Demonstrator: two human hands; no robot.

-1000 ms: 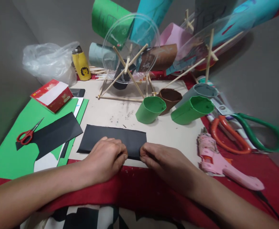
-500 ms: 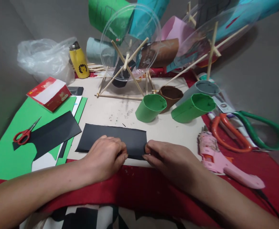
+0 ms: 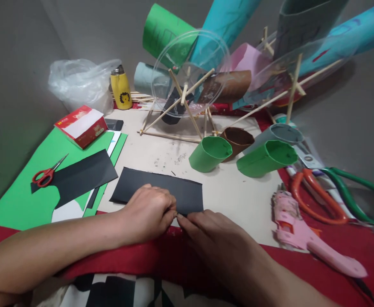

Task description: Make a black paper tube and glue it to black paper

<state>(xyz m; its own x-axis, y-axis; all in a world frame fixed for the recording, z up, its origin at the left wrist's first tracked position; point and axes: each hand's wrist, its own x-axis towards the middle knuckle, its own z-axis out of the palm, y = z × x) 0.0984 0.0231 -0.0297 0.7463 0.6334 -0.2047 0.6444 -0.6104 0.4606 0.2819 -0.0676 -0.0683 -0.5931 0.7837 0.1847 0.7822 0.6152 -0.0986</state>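
A black paper strip (image 3: pixel 161 183) lies crosswise in front of me, its near edge under my fingers. My left hand (image 3: pixel 151 209) is closed, thumb and fingers pinching that near edge around its middle. Right beside it, my right hand (image 3: pixel 206 226) holds the same edge, its thumb tip almost touching my left thumb. Its fingers are bent over the paper's lower right part. The left end of the near edge looks slightly folded up. Beyond the strip stand a green paper tube (image 3: pixel 209 154), a brown tube (image 3: pixel 238 138) and another green tube (image 3: pixel 265 158).
Small red scissors (image 3: pixel 46 175) rest on black paper over green sheets (image 3: pixel 17 192) at left, near a red box (image 3: pixel 81 125). A pink glue gun (image 3: pixel 296 230) and large scissors (image 3: pixel 318 200) lie right. Behind stands a stick-and-plastic wheel (image 3: pixel 183 89) with paper tubes.
My right hand has slid left along the near edge from the strip's right corner to my left hand. The left hand stays pinching the edge. The whole view has shifted slightly.
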